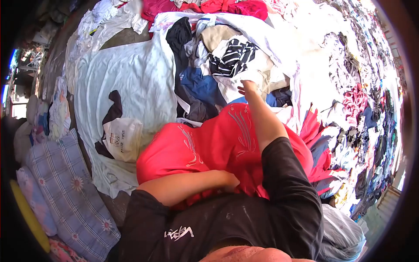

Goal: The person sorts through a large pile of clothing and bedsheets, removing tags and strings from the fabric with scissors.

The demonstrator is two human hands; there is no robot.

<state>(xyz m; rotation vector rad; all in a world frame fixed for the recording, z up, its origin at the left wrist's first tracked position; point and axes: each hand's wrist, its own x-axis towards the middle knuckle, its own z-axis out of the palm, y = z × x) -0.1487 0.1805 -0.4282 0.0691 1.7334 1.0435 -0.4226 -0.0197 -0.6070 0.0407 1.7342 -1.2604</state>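
My right hand (249, 88) is stretched out over a heap of garments, its fingers apart with nothing in them. Close beyond its fingertips are a white garment (228, 87) and a black-and-white striped garment (233, 59). A blue garment (198, 83) lies left of that hand, and a beige one (218, 37) tops the far side of the heap. Drawn across my body, my left hand (229, 180) rests at the red embroidered cloth (209, 139) over my lap. Its fingers are tucked down out of sight.
A pale blue sheet (126, 74) is spread at the left, bearing a white printed piece (123, 139) and a black garment (114, 107). Plaid flowered cloth (74, 187) lies at lower left. A large clothes pile (358, 105) rises along the right. Red clothes (246, 8) lie at the far edge.
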